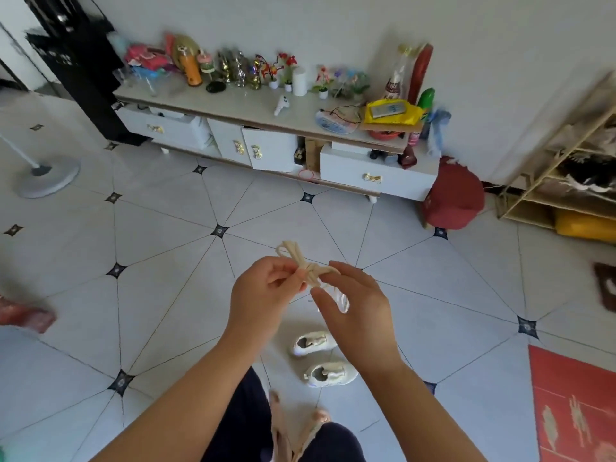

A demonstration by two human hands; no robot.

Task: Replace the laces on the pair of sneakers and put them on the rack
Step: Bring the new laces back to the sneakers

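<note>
A tied bundle of beige laces (pixel 305 266) is held up above the tiled floor (pixel 160 248). It is pinched on its left side by the left hand (pixel 263 295) and on its right side by the right hand (pixel 360 315), with the fingers of both hands curled onto it. A loop of the bundle is left sticking out on the far side. Under the hands, the two white sneakers (pixel 315 343) are set close together on the floor, just beyond the person's feet. The wooden rack (pixel 533 198) is placed at the far right by the wall, well apart from the sneakers. A low white cabinet (pixel 376 176) with a crowded tabletop (pixel 246 101) is seen along the far wall.
</note>
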